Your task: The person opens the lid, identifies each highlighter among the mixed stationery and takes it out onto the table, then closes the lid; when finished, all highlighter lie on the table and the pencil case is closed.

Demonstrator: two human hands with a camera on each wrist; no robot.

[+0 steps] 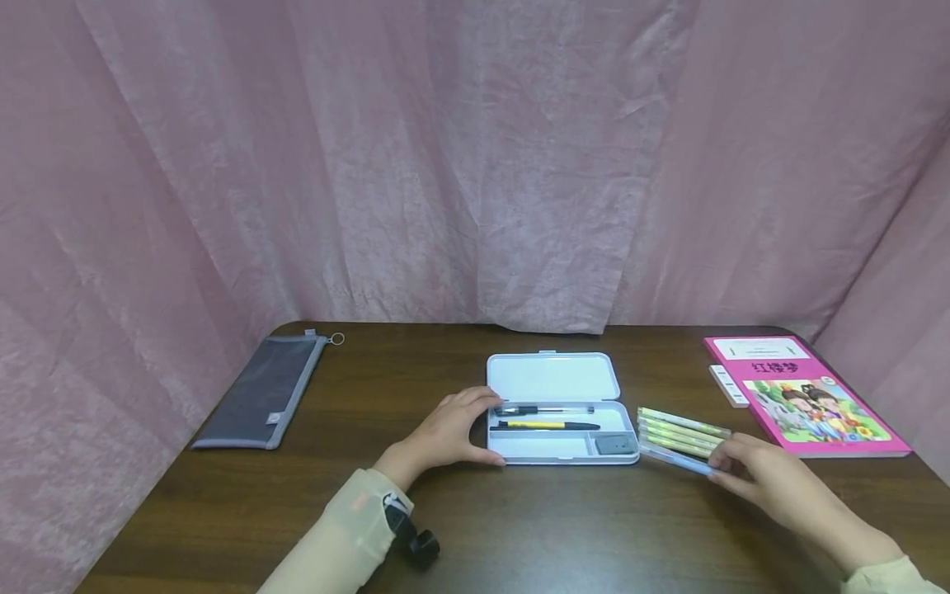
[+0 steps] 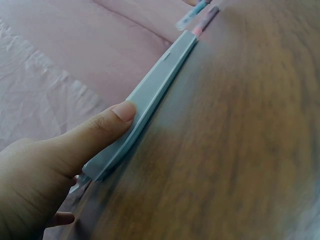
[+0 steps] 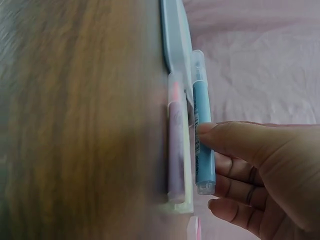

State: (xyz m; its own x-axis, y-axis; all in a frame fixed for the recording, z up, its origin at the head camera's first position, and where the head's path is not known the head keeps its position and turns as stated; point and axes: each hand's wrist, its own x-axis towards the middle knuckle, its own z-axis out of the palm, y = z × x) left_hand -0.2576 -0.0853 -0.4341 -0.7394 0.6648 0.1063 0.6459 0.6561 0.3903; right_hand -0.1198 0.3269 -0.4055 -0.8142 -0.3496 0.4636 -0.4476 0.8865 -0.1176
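Observation:
A pale blue pencil case (image 1: 552, 375) lies open at the table's middle. Its tray holds a black pen (image 1: 542, 409), a yellow pen (image 1: 545, 425) and a grey eraser (image 1: 616, 444). My left hand (image 1: 486, 429) grips the case's left end, and the thumb (image 2: 107, 125) presses on its front edge (image 2: 155, 90). Several highlighters (image 1: 683, 429) lie in a row just right of the case. My right hand (image 1: 716, 470) pinches the nearest one, a blue highlighter (image 3: 202, 100), between thumb and fingers. A pink highlighter (image 3: 176, 150) lies beside it on the table.
A pink picture book (image 1: 805, 396) lies at the far right with a small white block (image 1: 729, 385) beside it. A grey mesh pouch (image 1: 263, 392) sits at the far left. Pink curtain surrounds the dark wooden table (image 1: 519, 528) on three sides.

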